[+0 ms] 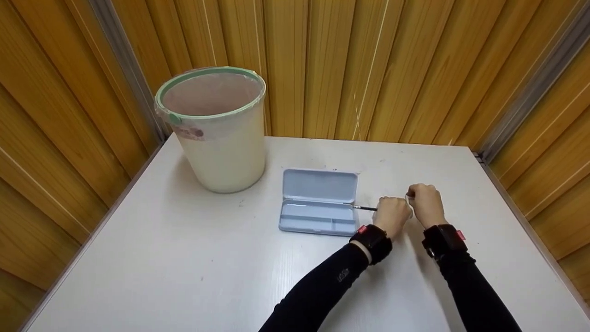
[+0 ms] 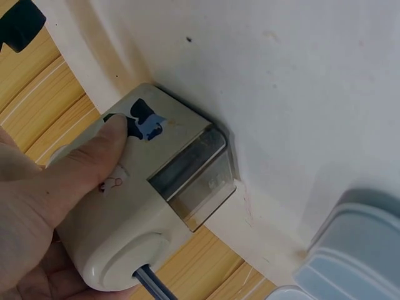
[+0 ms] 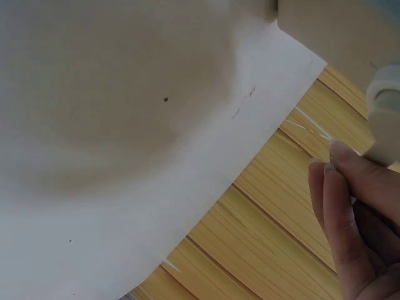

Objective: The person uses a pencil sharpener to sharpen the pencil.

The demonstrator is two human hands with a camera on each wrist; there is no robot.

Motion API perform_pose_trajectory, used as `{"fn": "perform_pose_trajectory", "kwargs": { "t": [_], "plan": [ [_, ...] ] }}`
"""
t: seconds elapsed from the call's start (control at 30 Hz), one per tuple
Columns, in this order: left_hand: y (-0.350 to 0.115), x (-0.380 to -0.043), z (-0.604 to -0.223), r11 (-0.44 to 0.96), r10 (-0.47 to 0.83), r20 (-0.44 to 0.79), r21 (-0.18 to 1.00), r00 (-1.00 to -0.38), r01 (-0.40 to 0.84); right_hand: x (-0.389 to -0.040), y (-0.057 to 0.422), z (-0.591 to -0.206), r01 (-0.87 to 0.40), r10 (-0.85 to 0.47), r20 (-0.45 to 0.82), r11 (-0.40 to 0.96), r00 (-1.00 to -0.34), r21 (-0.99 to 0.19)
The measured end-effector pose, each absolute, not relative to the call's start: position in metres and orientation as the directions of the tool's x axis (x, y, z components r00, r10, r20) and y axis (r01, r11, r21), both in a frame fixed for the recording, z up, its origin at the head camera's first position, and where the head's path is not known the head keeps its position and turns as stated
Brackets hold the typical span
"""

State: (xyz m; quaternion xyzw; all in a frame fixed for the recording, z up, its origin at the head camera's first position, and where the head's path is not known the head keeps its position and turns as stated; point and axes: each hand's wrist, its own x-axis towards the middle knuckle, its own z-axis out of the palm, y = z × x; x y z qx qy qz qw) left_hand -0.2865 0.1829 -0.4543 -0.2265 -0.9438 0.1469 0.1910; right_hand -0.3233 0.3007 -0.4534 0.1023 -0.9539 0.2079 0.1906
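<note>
My left hand (image 1: 392,215) grips a cream hand-crank pencil sharpener (image 2: 134,219), thumb across its top beside blue and dark stickers. A clear shavings drawer (image 2: 203,190) shows on the sharpener's side. Out of the sharpener's round front sticks a dark pencil (image 1: 366,208), its outer end pointing left toward an open light-blue pencil case (image 1: 318,212). On the far side of the sharpener my right hand (image 1: 426,205) pinches the end of the crank (image 3: 382,119), with thumb and fingertips together. The crank's knob is hidden by the fingers.
A cream bin (image 1: 226,152) with a green rim and a plastic liner stands at the back left of the white table (image 1: 184,276). Yellow wood-patterned panels (image 1: 322,69) enclose the table's back and sides. The pencil case's lid leans back, with compartments in the base.
</note>
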Motion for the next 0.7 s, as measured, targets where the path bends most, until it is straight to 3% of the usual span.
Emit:
{"fn": "perform_pose_trajectory", "kwargs": {
  "t": [0.27,0.7],
  "plan": [
    [0.182,-0.287,-0.454,0.858,0.475,0.334,-0.38,-0.814,0.344,-0.327,0.303,-0.455,-0.295,-0.137,0.394,0.879,-0.909,-0.374],
    [0.182,-0.285,-0.457,0.859,0.477,0.382,-0.395,-0.792,0.326,-0.331,0.311,-0.467,-0.303,-0.2,0.274,0.859,-0.941,-0.413]
  ]
}}
